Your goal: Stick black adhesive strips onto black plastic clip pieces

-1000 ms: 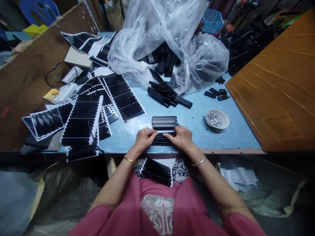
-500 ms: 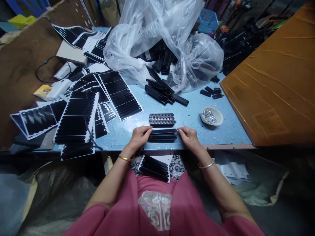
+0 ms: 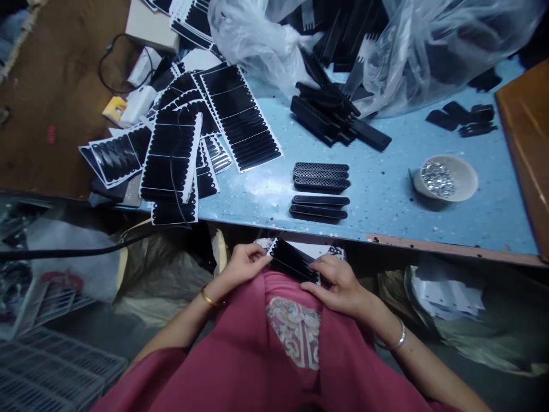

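Note:
A sheet of black stickers [image 3: 294, 260] on white backing lies across my lap, below the table's front edge. At its left edge, my left hand [image 3: 249, 263] pinches with thumb and forefinger. My right hand [image 3: 338, 283] is on the right end of the sheet, fingertips on the black strips and thumb at the lower edge. Whether a single strip is lifted there is too small to tell. On the table in front of me lie two smooth-topped black bars [image 3: 319, 207], side by side. Just behind them sits a row of black bars with a patterned top [image 3: 321, 176].
Many sticker sheets [image 3: 171, 154] overlap at the left, with a cable across them. Loose black handle-like pieces [image 3: 334, 114] spill from a clear plastic bag [image 3: 429, 63]. A white bowl [image 3: 465, 180] holds small shiny metal parts. An orange-brown panel [image 3: 527, 131] stands at the right.
Both hands have left the black bars on the table and come down to the sticker sheet on my lap. The head view has tilted down and moved closer.

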A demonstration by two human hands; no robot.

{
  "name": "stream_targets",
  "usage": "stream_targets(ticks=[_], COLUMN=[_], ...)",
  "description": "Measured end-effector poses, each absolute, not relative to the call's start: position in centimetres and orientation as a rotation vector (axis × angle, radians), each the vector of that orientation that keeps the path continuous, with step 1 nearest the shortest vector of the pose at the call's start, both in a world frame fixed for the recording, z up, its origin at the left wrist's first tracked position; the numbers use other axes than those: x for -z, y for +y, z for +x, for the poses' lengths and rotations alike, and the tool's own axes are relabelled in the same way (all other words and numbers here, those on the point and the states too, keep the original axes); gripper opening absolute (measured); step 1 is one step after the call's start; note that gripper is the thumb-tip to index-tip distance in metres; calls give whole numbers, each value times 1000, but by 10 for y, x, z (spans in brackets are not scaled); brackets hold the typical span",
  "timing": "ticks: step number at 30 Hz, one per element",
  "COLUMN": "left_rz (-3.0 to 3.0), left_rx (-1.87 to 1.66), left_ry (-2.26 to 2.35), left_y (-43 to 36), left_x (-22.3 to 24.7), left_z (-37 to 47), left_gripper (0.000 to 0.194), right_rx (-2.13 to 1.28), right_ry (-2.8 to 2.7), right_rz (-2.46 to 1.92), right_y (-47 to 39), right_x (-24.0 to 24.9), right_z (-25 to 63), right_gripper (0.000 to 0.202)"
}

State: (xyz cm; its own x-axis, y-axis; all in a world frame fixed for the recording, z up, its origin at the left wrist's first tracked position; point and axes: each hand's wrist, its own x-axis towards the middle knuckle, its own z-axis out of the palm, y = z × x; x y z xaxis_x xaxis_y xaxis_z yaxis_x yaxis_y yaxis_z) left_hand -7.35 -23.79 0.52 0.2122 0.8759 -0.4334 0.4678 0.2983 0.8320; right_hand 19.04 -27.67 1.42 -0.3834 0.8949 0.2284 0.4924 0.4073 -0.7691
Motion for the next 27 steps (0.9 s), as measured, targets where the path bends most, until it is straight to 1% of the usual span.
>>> stream_targets(ticks=[3,6,8,10,14,20,27], left_rz=[949,661,572,536,492,438,391], left_rx=[-487,-576,-604,-621,-659,-636,-610], left_ry=[1278,1204,1164,1129,1077,989,960], left_y=[-249,-252,-251,-250,-247,-243,-238], left_x=[1,1,0,-2,-7,-7,0], left_z=[-67,-58,-54,-51,-48,-44,-32], left_gripper=[27,28,27,26,25,31,31], right_rx=[-822,-816,-818,-871,-1095,-1245,-1570], right_ry=[-2045,-2034,-2000,-1962,-1870,-1708,-1555], right_rz=[-1185,-1214,-1264,-1309,-1307,-1274,-1242], right_y=[-279,-278,-276,-274,-273,-274,-269], right_x=[-3,4,9,13,19,20,14], right_z=[179,169,162,156,151,152,152], right_gripper=[31,26,23,22,22,22,35])
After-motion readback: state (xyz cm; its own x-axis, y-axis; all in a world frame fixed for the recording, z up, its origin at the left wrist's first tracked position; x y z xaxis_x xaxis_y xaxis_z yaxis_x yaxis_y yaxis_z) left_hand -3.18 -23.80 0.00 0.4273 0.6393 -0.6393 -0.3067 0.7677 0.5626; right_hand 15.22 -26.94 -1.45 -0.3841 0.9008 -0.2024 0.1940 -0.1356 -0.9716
